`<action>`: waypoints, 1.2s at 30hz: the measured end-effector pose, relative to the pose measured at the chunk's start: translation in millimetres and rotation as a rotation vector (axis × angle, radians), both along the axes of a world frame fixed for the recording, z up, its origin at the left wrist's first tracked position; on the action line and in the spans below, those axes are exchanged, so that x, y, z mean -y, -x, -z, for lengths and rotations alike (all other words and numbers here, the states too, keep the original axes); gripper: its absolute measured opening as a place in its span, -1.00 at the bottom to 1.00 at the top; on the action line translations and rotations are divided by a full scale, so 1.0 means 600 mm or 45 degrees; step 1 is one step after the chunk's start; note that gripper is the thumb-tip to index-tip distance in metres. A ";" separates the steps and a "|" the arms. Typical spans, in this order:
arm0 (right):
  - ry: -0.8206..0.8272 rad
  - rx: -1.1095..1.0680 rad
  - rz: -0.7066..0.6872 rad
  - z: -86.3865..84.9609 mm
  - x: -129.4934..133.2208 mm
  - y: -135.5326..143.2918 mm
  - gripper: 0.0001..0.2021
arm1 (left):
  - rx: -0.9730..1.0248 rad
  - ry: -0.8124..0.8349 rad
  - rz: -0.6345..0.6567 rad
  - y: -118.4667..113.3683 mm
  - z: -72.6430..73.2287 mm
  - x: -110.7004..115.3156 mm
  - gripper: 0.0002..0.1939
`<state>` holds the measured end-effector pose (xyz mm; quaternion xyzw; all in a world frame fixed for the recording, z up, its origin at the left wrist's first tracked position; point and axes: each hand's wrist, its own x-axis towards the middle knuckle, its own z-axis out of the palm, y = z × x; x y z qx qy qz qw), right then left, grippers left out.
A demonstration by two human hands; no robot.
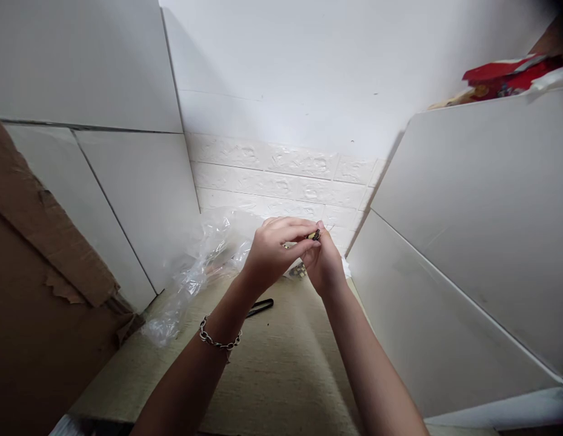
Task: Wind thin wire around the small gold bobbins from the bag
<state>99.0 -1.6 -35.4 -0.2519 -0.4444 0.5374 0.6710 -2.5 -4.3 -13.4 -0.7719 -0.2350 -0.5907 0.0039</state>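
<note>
Above the far part of the table, my left hand (275, 245) pinches a small black and yellow piece (313, 235) between thumb and fingers. My right hand (324, 257) meets it there, its fingertips closed on the same piece. The piece is too small to make out clearly. Just below and behind the hands, a clear bag with several small dark and yellowish pieces (298, 270) lies on the table, partly hidden by my hands. A black looped tool (262, 306) lies beside my left wrist, its other end hidden under the forearm.
Crumpled clear plastic (190, 284) covers the table's left rear. White panels (127, 200) stand left and right, with a textured wall (281, 169) behind. Torn brown cardboard (45, 242) is at the left. A red package (508, 79) sits atop the right panel.
</note>
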 end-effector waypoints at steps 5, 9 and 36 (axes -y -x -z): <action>-0.007 0.005 0.101 0.001 -0.002 -0.001 -0.77 | -0.026 -0.026 -0.041 -0.004 0.002 0.001 -0.87; -0.026 0.028 0.260 0.003 -0.004 -0.003 -0.79 | -0.058 -0.034 -0.091 -0.006 0.003 0.003 -0.88; -0.675 1.337 1.129 -0.046 0.055 -0.057 -0.89 | -0.146 -0.157 -0.434 0.006 0.005 -0.002 -0.86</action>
